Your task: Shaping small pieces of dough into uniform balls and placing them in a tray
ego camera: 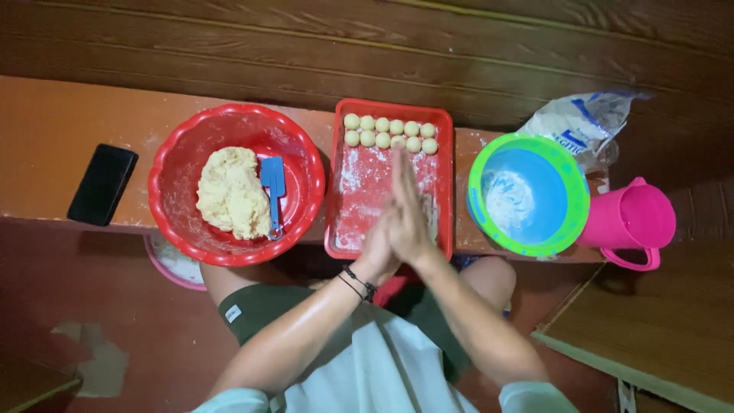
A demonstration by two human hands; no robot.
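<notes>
My left hand [380, 243] and my right hand [410, 208] are pressed palm to palm over the near part of a red rectangular tray [345, 203] dusted with flour. Whatever lies between the palms is hidden. Several small pale dough balls [390, 133] sit in two rows at the tray's far end. To the left stands a big red bowl [180, 164] holding a lump of pale yellow dough [228, 191] and a blue plastic scraper [273, 187]. A dark cord bracelet circles my left wrist.
A blue bowl with a green rim [478, 180] holds some flour at the right. A pink jug [631, 222] stands further right, with a flour bag [585, 118] behind. A black phone [102, 184] lies far left on the orange bench. A pink-rimmed bowl [170, 264] sits below.
</notes>
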